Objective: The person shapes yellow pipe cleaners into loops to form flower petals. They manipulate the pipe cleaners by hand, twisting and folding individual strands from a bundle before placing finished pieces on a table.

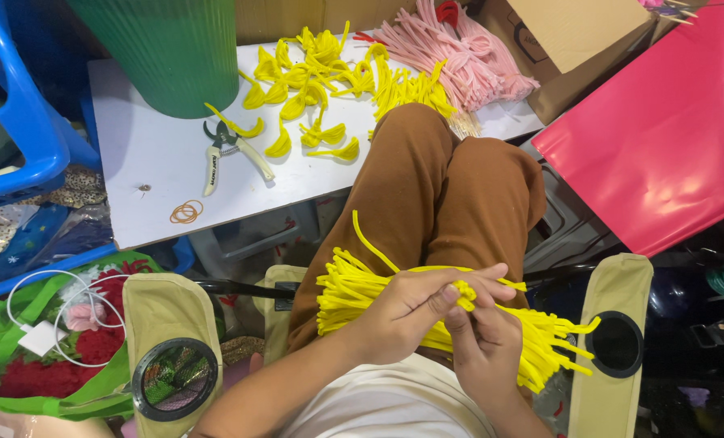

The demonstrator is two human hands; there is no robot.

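My left hand (411,308) and my right hand (484,345) meet over my lap, both pinching one yellow pipe cleaner (463,292) that is bent into a small twist between the fingertips. A long tail of it curves up over my brown trousers. Under the hands a thick bundle of straight yellow pipe cleaners (354,296) lies across my lap. On the white table (151,154) ahead lie several finished yellow petal loops (309,89).
Pruning shears (224,154) and orange rubber bands (186,212) lie on the table near a green ribbed cylinder (175,49). Pink pipe cleaners (459,61) pile at the back, beside a cardboard box (577,40). Red sheet (670,138) right; blue stool (17,113) left.
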